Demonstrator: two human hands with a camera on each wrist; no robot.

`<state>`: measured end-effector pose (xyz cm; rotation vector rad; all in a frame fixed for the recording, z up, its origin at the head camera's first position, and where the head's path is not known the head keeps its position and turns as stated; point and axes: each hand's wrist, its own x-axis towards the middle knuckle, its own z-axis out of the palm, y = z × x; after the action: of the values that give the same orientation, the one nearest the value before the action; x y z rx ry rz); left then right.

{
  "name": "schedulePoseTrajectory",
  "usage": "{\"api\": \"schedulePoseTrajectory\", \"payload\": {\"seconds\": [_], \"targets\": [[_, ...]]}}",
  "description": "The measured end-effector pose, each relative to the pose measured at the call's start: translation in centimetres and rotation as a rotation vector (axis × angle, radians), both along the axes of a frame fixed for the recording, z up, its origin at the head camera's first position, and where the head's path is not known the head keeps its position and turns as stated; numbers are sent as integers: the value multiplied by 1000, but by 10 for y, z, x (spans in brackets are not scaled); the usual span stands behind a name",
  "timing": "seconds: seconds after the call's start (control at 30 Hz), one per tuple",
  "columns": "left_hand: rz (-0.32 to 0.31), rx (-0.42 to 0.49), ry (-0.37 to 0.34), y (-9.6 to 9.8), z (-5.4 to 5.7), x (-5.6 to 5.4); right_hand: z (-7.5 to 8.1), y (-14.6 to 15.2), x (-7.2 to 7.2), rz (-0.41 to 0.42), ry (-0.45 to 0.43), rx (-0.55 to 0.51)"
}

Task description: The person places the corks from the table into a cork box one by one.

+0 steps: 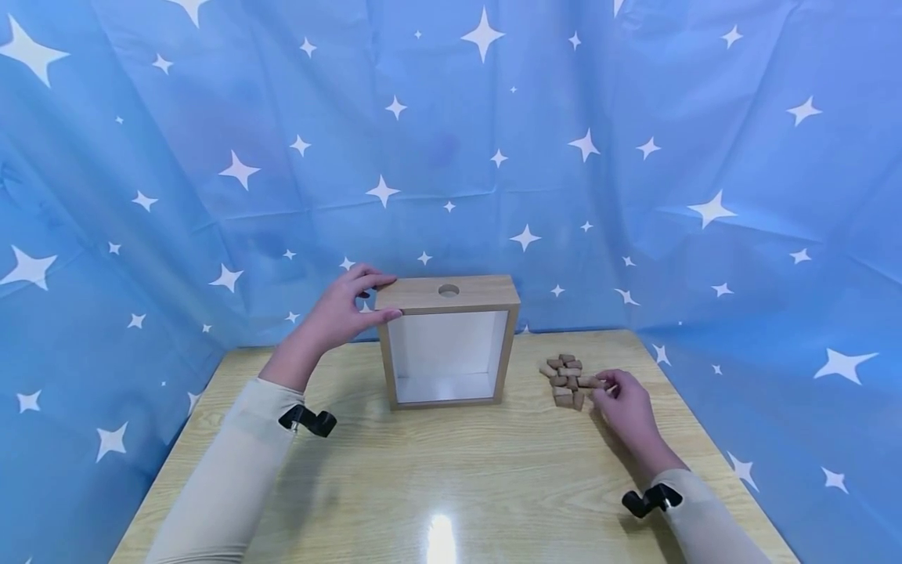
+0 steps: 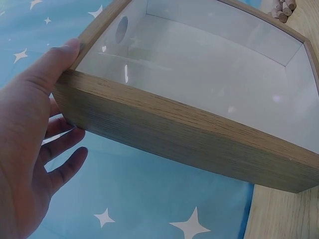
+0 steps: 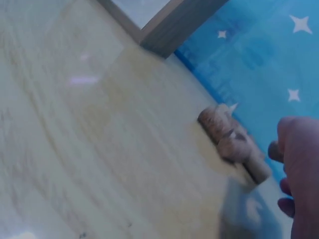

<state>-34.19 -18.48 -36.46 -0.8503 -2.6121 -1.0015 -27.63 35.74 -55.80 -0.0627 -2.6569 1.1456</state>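
Observation:
A shallow wooden shadow box point(image 1: 447, 294) with a clear front, white inside and a round hole in its top stands upright on the table. My left hand point(image 1: 341, 309) holds its upper left corner. In the left wrist view the thumb of the left hand point(image 2: 30, 134) lies on the front frame, with the fingers behind. To the right of the box is a small heap of wine corks point(image 1: 564, 372). At the heap's right side my right hand point(image 1: 627, 407) pinches one cork point(image 3: 274, 151) between thumb and fingers. The right wrist view is blurred.
Under everything is a light wood-grain table point(image 1: 451, 470). A blue curtain with white stars point(image 1: 451, 141) hangs behind the table and along both sides, close behind the box. A black wrist mount point(image 1: 308, 421) sits on the left sleeve, another mount point(image 1: 651, 500) on the right.

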Motion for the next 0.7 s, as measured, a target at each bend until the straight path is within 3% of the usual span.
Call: {"api": "schedulePoseTrajectory", "payload": {"seconds": [0.7], "targets": [[8,-27,-14,0,3,-1,84,-38,-7,105,233,-88]]}}
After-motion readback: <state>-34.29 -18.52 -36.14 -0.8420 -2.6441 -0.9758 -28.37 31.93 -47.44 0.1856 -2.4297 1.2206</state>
